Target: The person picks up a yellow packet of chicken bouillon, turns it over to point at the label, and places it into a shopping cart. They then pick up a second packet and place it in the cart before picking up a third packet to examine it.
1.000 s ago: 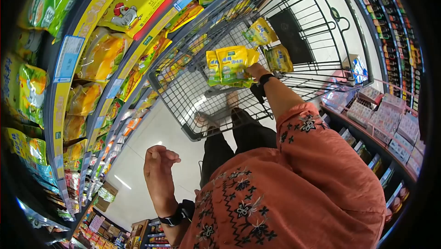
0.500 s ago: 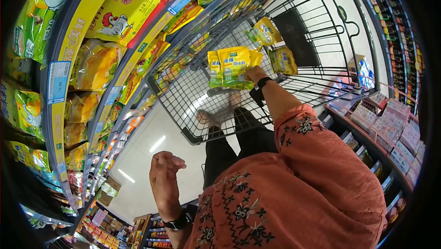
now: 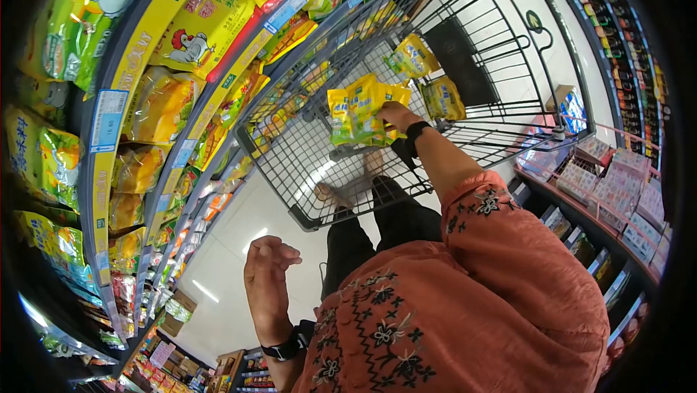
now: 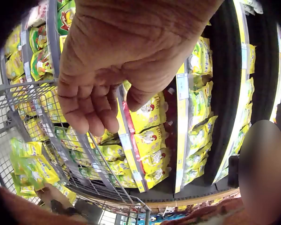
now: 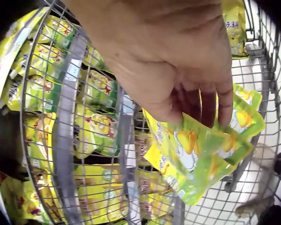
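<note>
My right hand [image 3: 399,115] reaches into the wire shopping cart [image 3: 308,223] and grips yellow-and-green seasoning packets [image 3: 353,113] by their edge. In the right wrist view the thumb and fingers pinch a packet [image 5: 189,152] printed with a yellow-and-white picture; another lies behind it. Two similar yellow packets, one farther back [image 3: 412,58] and one nearer [image 3: 443,98], lie in the cart beyond the hand. My left hand [image 3: 267,280] hangs beside the cart, fingers loosely bent, holding nothing. Shelved bags show behind it in the left wrist view.
Shelves of yellow bags [image 3: 200,34] run along the left, close to the cart's side. A black panel [image 3: 461,59] sits at the cart's handle end. Boxed goods [image 3: 624,190] and a rack of small jars [image 3: 624,52] stand on the right. A tiled floor [image 3: 225,269] lies below.
The gripped packets have tilted and shifted slightly, and my right hand has moved a little left with them. My left hand stays loosely bent, drifting slightly right in the head view.
</note>
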{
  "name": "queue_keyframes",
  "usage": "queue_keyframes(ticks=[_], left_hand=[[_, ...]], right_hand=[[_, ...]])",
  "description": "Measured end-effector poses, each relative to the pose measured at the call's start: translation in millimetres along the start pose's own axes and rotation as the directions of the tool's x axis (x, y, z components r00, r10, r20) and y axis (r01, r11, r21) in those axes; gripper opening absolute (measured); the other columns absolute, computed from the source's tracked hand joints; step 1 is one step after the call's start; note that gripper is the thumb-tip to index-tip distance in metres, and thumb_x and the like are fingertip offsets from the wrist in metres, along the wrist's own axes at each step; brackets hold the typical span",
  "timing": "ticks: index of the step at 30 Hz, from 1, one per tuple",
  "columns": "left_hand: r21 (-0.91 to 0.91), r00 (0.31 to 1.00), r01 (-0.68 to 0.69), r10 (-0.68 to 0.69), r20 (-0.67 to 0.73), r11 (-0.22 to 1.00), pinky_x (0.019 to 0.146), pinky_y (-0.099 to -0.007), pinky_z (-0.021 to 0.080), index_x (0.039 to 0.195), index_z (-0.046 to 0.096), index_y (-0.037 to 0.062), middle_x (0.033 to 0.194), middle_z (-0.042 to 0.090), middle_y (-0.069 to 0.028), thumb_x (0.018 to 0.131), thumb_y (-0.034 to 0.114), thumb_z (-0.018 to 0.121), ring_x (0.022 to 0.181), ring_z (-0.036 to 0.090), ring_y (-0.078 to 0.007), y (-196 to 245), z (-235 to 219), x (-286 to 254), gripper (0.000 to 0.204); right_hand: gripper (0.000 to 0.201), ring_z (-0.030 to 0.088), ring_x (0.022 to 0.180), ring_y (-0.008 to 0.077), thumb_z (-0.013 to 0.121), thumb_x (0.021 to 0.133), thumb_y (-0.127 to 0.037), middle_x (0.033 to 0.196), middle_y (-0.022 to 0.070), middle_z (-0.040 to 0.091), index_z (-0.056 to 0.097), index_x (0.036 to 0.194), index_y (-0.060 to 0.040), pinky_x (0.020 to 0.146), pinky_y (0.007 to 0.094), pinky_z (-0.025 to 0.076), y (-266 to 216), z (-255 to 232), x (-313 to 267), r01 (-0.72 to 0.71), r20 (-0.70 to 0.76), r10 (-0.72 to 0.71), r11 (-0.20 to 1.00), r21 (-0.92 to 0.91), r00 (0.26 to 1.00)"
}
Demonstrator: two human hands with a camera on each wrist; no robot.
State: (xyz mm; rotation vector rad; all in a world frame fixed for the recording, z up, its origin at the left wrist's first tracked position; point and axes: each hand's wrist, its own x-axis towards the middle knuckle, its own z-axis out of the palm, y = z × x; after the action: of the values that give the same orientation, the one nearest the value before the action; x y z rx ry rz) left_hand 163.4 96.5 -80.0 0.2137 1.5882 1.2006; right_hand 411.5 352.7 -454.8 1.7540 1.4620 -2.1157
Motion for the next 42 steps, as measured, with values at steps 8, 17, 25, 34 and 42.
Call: queue_keyframes(ticks=[8, 17, 25, 34, 42], left_hand=[[0.057, 0.992, -0.075, 0.069, 0.106, 0.996, 0.080, -0.0319, 0.052, 0.111, 0.056, 0.0011, 0.087, 0.062, -0.0064, 0.105, 0.033, 0.048, 0.086, 0.063, -0.0172, 6, -20, 7, 0.033], [0.197, 0.904, -0.394, 0.339, 0.261, 0.898, 0.091, -0.0356, 0.051, 0.135, 0.048, 0.0015, 0.130, 0.056, -0.0165, 0.102, 0.025, 0.052, 0.110, 0.061, -0.0232, 52, -42, 15, 0.041], [0.116, 0.714, -0.651, 0.552, 0.431, 0.750, 0.104, -0.0383, 0.043, 0.153, 0.030, 0.0060, 0.152, 0.038, -0.0152, 0.103, 0.038, 0.052, 0.131, 0.047, -0.0268, 87, -69, -29, 0.063], [-0.438, 0.614, -0.517, 0.675, 0.409, 0.736, 0.110, -0.0413, 0.041, 0.147, 0.038, 0.0046, 0.144, 0.049, -0.0120, 0.105, 0.046, 0.040, 0.131, 0.050, -0.0240, 70, -141, -40, 0.059], [-0.904, 0.656, 0.107, 0.653, 0.378, 0.415, 0.108, -0.0561, 0.041, 0.148, 0.037, 0.0024, 0.149, 0.045, -0.0202, 0.099, 0.052, 0.046, 0.130, 0.050, -0.0400, 89, -200, -54, 0.071]], right_hand=[[0.022, 0.064, 0.088, 0.0144, 0.063, 0.087, -0.014, 0.099, 0.0041, 0.064, 0.062, 0.108, -0.0054, 0.077, 0.0304, 0.055, -94, 5, -87, 0.088, 0.046, -0.109, 0.943, 0.322, 0.993], [0.029, 0.062, 0.096, 0.0093, 0.059, 0.091, -0.012, 0.109, 0.0014, 0.067, 0.062, 0.118, -0.0048, 0.085, 0.0261, 0.049, -216, 65, -305, 0.447, 0.039, -0.496, 0.812, 0.374, 0.868], [0.017, 0.060, 0.098, 0.0102, 0.059, 0.090, -0.005, 0.109, 0.0026, 0.064, 0.062, 0.107, -0.0026, 0.087, 0.0260, 0.049, -275, 165, -415, 0.686, 0.051, -0.731, 0.659, 0.308, 0.680], [0.014, 0.061, 0.104, 0.0364, 0.069, 0.090, -0.015, 0.124, 0.0217, 0.057, 0.064, 0.097, -0.0050, 0.090, 0.0412, 0.049, -306, 294, -469, 0.941, 0.213, -0.970, 0.043, -0.336, 0.120], [0.013, 0.065, 0.104, 0.0214, 0.060, 0.096, -0.010, 0.114, 0.0148, 0.065, 0.064, 0.103, 0.0005, 0.086, 0.0334, 0.051, -323, 314, -471, 0.959, 0.277, -0.920, 0.280, -0.035, 0.279]])
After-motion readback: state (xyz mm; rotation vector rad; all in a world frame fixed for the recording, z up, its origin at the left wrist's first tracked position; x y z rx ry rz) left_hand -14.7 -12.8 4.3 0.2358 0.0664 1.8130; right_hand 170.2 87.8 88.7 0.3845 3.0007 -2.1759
